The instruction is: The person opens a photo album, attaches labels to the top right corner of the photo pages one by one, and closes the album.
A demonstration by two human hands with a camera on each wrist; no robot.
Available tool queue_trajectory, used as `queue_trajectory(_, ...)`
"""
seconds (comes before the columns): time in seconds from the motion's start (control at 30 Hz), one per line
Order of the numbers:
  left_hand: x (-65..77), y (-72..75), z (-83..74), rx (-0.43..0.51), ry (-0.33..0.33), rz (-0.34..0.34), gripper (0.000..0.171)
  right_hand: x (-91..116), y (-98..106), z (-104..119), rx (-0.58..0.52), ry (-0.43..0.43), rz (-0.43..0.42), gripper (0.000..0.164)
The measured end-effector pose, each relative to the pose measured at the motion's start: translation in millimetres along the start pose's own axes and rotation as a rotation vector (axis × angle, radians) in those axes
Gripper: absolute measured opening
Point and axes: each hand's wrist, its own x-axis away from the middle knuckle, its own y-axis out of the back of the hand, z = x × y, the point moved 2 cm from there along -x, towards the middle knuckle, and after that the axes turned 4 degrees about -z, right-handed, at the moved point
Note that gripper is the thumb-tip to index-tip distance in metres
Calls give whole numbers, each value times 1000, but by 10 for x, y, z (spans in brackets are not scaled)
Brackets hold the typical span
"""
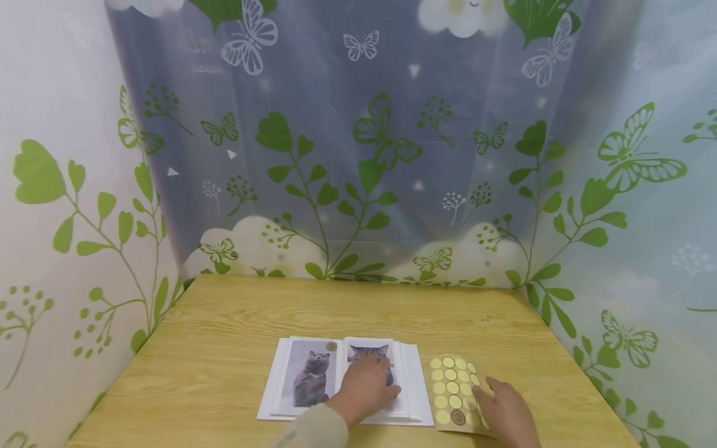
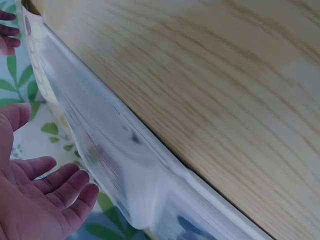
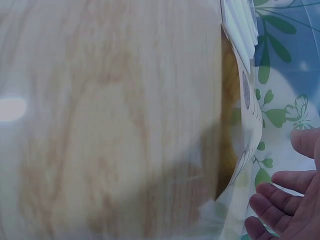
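An open photo album lies on the table. Its left page shows a grey cat photo with a small round brown sticker in the upper right corner. Over the right page's tabby cat photo hovers my left hand, partly covering it; the left wrist view shows its fingers loosely bent, holding nothing. To the album's right is a sheet of round gold stickers, one circle brown near the bottom. My right hand is at the sheet's right edge, fingers relaxed and empty; contact is unclear.
The wood-grain table extends behind and to both sides of the album. Curtains printed with leaves and butterflies enclose its back and sides. In the right wrist view, the sticker sheet curves up from the tabletop.
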Motion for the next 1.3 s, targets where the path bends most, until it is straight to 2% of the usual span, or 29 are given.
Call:
queue_trajectory(0.1,-8,-22,-92,-20,-38,0,54,3,6,-31,-17,-34,22,71)
queue_trajectory(0.23,-1,-47,-214,-53,-91,-42,49,-1,10,-58,-29,-59,30,75)
queue_trajectory(0.5,-34,-144,-438,-57,-156,-57,43,9,19,-70,-25,-72,40,74)
queue_trajectory(0.77,-75,-204,-599,-20,-127,-4,43,31,-2,-99,-11,-27,19,64)
queue_trajectory(0.93,-87,-225,-643,2,-137,0,39,34,-10,-117,5,-4,19,65)
queue_trajectory(1.17,-122,-254,-647,-36,-137,5,39,52,-18,-106,16,26,6,59)
queue_trajectory(1.3,-143,-305,-669,-75,-119,30,41,61,-36,-116,13,43,-2,57)
